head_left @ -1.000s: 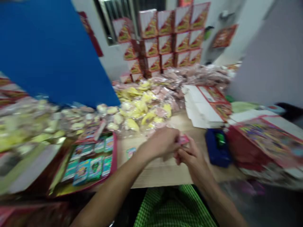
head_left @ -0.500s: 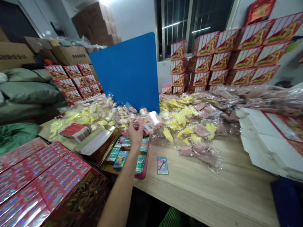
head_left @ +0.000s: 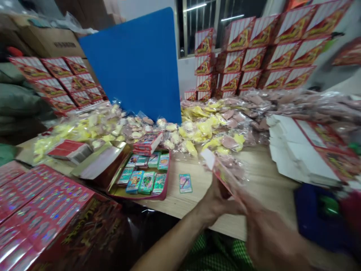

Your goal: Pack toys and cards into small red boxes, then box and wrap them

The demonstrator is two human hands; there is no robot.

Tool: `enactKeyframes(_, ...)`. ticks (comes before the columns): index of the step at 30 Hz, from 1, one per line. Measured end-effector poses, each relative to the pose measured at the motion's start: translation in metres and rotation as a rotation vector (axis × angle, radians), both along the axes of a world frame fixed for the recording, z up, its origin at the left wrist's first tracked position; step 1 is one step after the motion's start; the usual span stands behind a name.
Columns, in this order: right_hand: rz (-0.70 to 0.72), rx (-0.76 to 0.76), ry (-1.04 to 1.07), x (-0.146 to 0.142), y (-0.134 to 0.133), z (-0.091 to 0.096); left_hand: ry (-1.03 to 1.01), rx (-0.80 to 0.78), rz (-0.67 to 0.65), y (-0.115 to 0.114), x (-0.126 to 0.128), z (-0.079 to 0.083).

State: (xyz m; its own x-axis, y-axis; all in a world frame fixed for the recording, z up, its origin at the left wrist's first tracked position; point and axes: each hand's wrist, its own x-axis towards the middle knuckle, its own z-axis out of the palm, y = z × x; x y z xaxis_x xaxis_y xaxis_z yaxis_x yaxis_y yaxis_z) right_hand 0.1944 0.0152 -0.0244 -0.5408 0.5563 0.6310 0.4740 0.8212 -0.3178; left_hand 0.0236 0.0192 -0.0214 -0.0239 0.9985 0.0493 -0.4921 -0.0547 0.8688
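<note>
Both hands (head_left: 217,203) on red packet (head_left: 224,177), print blurred

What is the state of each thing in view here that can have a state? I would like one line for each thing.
Left hand: closed around the lower end of the packet.
Right hand: blurred, next to the packet.
Red-and-white packet: tilted, held up in the air.
Tin tray of cards: open, cards lying in rows.
Loose card: flat, face up.
Blue board: standing upright.
White cartons: folded flat, stacked.

Barred window (head_left: 220,22), white wall (head_left: 186,73), blue board (head_left: 129,64), cardboard cartons (head_left: 50,41), wooden table (head_left: 262,165)
</note>
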Motion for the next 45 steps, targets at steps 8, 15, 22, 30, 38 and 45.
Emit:
enactKeyframes(8, 0.244, -0.225, -0.028, -0.002, 0.026, 0.057, -0.122, 0.005, -0.269, -0.024, -0.003, -0.021)
enactKeyframes(15, 0.194, -0.713, 0.368, 0.013, 0.059, 0.035, -0.103, -0.154, -0.103, -0.025, -0.013, -0.021)
enactKeyframes(22, 0.12, -1.196, 0.716, -0.01, 0.054, -0.012, -0.038, -0.288, 0.098, -0.013, -0.004, -0.019)
enactKeyframes(30, 0.111, -1.154, 0.742, 0.007, 0.043, -0.029, 0.111, -0.3, 0.211, -0.035, 0.016, -0.042)
enactKeyframes(38, 0.115, -1.205, 0.476, 0.017, 0.027, -0.045, 0.461, -0.231, 0.485, -0.062, 0.025, -0.063)
enactKeyframes(45, 0.253, -1.167, 0.386, 0.018, 0.027, -0.033, 0.173, -0.323, 0.428, -0.077, 0.01, -0.048)
